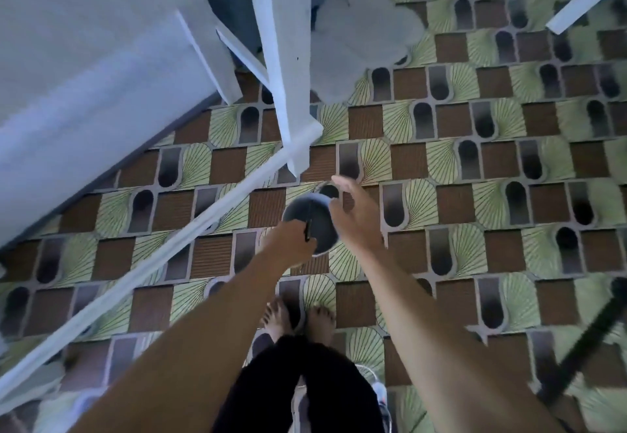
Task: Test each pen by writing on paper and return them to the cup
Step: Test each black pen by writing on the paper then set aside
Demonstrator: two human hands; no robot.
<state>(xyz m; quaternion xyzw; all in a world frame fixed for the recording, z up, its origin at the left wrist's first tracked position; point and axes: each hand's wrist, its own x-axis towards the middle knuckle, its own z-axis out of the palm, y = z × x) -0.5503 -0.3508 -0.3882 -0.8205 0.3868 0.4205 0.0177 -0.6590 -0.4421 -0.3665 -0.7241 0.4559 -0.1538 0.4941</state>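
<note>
The thin dark pen (308,229) is pinched in your left hand (288,242) and stands against the side of the round dark blue-grey cup (317,225). The cup is up in the air between your two hands, over the floor and not on the table. It looks tilted, though blur makes its mouth hard to place. Your right hand (354,219) lies on the cup's far side with its fingers spread and fairly straight; whether they really grip it cannot be told from this view. That is your main risk: if the cup hangs on a light touch alone, it may slip or tip, and any pens inside would spill onto the green-and-brown patterned floor covering (475,147) by your bare feet (320,325). Poking the pen in while the cup leans could miss the mouth. No paper shows, so a pen might go back untested. The white table (84,59) and its white crossbar (152,268) stand close on your left, and swinging the cup upward could knock against them.
</note>
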